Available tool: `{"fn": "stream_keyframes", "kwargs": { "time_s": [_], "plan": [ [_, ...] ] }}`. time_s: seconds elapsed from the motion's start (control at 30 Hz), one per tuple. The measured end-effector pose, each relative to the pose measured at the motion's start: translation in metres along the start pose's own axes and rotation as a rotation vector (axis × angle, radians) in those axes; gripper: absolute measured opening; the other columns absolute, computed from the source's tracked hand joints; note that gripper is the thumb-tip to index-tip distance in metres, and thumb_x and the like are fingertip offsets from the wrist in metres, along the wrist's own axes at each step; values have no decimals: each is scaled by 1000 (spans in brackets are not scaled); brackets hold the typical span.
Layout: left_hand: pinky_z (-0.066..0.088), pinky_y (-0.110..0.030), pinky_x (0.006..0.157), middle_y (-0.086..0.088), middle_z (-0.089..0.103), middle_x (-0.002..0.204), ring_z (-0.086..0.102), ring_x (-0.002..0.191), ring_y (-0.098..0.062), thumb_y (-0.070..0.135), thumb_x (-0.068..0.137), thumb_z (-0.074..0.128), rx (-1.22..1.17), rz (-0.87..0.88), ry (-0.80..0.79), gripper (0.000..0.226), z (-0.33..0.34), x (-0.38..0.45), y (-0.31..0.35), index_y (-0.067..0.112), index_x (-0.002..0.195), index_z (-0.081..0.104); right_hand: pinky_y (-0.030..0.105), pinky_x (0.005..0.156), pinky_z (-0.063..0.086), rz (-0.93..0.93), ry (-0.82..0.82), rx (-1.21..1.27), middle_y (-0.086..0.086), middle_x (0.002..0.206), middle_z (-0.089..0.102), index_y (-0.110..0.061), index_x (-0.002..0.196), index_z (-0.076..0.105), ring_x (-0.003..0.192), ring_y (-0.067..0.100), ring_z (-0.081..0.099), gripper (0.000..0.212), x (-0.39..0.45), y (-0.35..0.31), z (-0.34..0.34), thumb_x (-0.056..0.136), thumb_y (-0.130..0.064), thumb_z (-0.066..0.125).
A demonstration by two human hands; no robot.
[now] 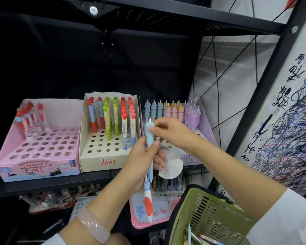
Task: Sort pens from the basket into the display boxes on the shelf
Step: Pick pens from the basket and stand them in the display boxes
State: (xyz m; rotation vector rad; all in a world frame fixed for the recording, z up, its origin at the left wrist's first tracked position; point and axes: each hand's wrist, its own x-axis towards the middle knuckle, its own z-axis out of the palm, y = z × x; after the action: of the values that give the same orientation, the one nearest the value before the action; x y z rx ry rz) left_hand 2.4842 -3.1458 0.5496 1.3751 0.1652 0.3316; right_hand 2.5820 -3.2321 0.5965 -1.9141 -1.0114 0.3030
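My left hand (141, 161) grips a bundle of two pens in front of the shelf: a light-blue unicorn pen (150, 138) and a white pen with an orange grip (147, 200) that points down. My right hand (168, 131) pinches the top of the light-blue pen. Behind my hands stands the purple display box (204, 119) with rows of blue, pink and purple unicorn pens. The green basket (207, 214) hangs at the lower right with several pens inside.
On the shelf, a cream box (108, 163) of red, green and orange-capped pens stands in the middle and a pink eraser box (37, 167) at the left, both with several free holes. More stationery lies on the lower shelf. A scribbled paper (290, 129) covers the right post.
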Motion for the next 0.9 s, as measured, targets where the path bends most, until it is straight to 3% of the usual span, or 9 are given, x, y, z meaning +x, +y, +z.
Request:
{"fn": "stream_keyframes", "kwargs": {
  "time_s": [0.17, 0.23, 0.3, 0.4, 0.47, 0.53, 0.63, 0.77, 0.9],
  "plan": [
    [49, -22, 42, -2, 65, 56, 60, 44, -18, 19, 98, 44, -36, -63, 24, 12, -13, -1, 6, 9, 96, 50, 17, 55, 53, 7, 406, 318, 3, 76, 66, -13, 90, 53, 58, 4, 65, 15, 27, -6, -19, 98, -23, 46],
    [42, -20, 37, 0, 64, 55, 53, 38, -13, 18, 99, 41, 33, -33, 61, 14, -20, -1, 8, 9, 94, 52, 21, 61, 56, 14, 600, 230, 7, 80, 67, -9, 95, 52, 63, 10, 67, 17, 42, -4, -32, 97, -25, 48],
    [34, -18, 34, 3, 61, 52, 44, 34, -9, 16, 99, 40, 89, 9, 122, 15, -26, -2, 9, 10, 92, 53, 17, 62, 53, -1, 697, 2, 7, 81, 66, -10, 96, 49, 65, 7, 66, 16, 55, 2, -37, 96, -26, 51],
    [30, -16, 33, 7, 55, 47, 38, 33, -6, 17, 99, 40, 91, 44, 186, 17, -36, -3, 14, 13, 90, 55, 10, 54, 44, -30, 686, -199, 3, 75, 62, -8, 95, 48, 60, 2, 60, 18, 71, 11, -30, 94, -25, 53],
    [30, -16, 34, 8, 52, 47, 36, 34, -6, 18, 99, 41, 74, 52, 206, 18, -43, -4, 17, 13, 90, 56, 24, 66, 54, -23, 621, -189, 10, 80, 64, -9, 93, 45, 68, 14, 65, 17, 80, 16, -22, 95, -24, 53],
    [30, -16, 34, 8, 51, 47, 36, 34, -6, 17, 98, 42, 58, 63, 229, 17, -50, -4, 20, 12, 90, 56, 37, 69, 55, -9, 557, -225, 10, 76, 64, -10, 91, 43, 74, 23, 68, 18, 88, 20, -15, 95, -24, 53],
    [29, -16, 34, 8, 51, 46, 36, 34, -6, 14, 97, 42, 40, 80, 263, 16, -59, -4, 22, 12, 88, 55, 30, 60, 49, -9, 477, -397, 1, 62, 54, -8, 92, 45, 74, 26, 68, 20, 95, 24, -6, 94, -26, 53],
    [32, -16, 36, 8, 53, 48, 39, 37, -6, 11, 96, 45, 50, 101, 275, 13, -66, -3, 23, 12, 89, 55, 26, 53, 43, 35, 455, -463, 12, 74, 62, -2, 100, 46, 76, 28, 68, 25, 104, 29, 0, 96, -27, 51],
    [35, -16, 40, 9, 55, 51, 42, 41, -4, 6, 95, 44, 41, 120, 257, 14, -65, -2, 24, 13, 92, 56, 37, 70, 55, 104, 434, -418, 18, 89, 67, -1, 103, 46, 80, 30, 69, 25, 106, 30, -3, 96, -25, 50]
  ]
}}
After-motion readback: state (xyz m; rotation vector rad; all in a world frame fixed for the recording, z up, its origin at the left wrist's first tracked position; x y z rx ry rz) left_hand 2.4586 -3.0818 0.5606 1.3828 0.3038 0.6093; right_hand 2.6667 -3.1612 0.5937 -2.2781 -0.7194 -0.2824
